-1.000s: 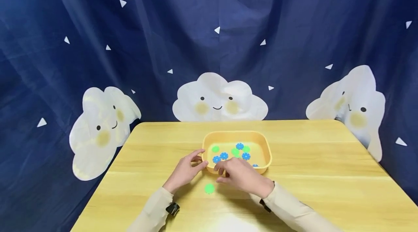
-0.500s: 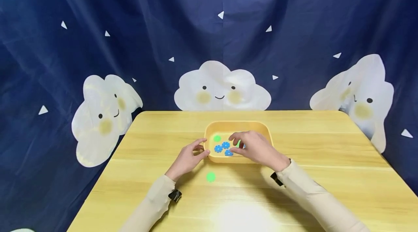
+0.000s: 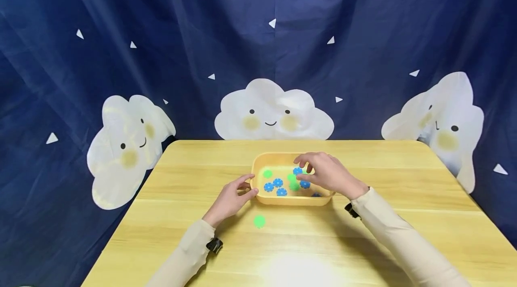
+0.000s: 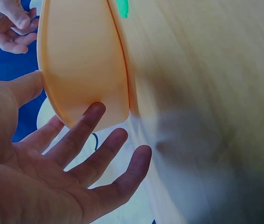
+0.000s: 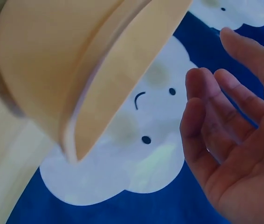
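A yellow-orange plastic basin (image 3: pixel 291 201) stands on the table with several notched blue discs (image 3: pixel 281 192) and green discs (image 3: pixel 268 173) inside. My left hand (image 3: pixel 230 198) is at the basin's left end; in the left wrist view, its thumb touches the rim and its other fingers spread loosely along the outer wall. Over the basin's right part is my right hand (image 3: pixel 329 175), thumb and fingers apart. The right wrist view shows nothing between its loosely bent fingers (image 5: pixel 195 121). One green disc (image 3: pixel 259 221) lies on the table in front of the basin.
The light wooden table (image 3: pixel 194 161) runs back to a dark blue curtain (image 3: pixel 242 18) with white cloud faces (image 3: pixel 274 130). Bright glare falls on the table's front. Each wrist wears a black band (image 3: pixel 215 245).
My right hand has moved from the basin's front edge back and right, over the discs, and a little further right since half a second ago. The left hand stays at the rim.
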`<state>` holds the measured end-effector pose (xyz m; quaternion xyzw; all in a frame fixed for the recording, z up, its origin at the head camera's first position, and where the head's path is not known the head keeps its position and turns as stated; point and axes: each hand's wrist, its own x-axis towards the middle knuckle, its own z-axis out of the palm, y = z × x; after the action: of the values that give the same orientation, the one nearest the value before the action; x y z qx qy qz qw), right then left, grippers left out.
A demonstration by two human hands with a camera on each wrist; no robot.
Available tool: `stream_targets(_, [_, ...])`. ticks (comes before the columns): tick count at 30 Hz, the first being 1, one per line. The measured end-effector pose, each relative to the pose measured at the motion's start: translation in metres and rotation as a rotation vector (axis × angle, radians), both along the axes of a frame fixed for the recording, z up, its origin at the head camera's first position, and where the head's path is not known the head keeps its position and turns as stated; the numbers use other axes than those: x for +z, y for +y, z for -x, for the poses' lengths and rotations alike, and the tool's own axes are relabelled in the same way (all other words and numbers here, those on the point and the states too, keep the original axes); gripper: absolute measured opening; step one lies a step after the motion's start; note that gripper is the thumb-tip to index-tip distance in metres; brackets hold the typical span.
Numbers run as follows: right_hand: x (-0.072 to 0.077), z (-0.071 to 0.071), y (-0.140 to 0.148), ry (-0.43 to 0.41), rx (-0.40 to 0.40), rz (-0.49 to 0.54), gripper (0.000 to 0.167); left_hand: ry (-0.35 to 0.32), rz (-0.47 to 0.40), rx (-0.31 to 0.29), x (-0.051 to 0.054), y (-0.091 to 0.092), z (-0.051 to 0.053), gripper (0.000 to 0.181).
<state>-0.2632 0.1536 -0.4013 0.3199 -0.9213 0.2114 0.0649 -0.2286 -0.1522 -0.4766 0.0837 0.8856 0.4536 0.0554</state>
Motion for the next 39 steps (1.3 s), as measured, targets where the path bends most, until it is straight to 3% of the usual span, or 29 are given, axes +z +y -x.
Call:
stream_targets(8, [-0.005, 0.012, 0.007, -0.024, 0.054, -0.061, 0.043, 0.004, -0.015, -0.01, -0.001, 0.0, 0.0, 0.058])
stream_targets(21, [-0.014, 0.033, 0.014, -0.097, 0.107, -0.072, 0.043, 0.013, -0.015, -0.011, -0.002, -0.001, -0.001, 0.056])
stream_targets(32, [-0.024, 0.054, 0.013, -0.224, 0.302, -0.122, 0.036, 0.012, -0.033, -0.013, -0.005, -0.002, -0.001, 0.059])
stream_targets(39, [-0.032, 0.062, 0.01, -0.301, 0.331, -0.175, 0.037, 0.002, -0.029, -0.016, -0.004, 0.0, -0.001, 0.058])
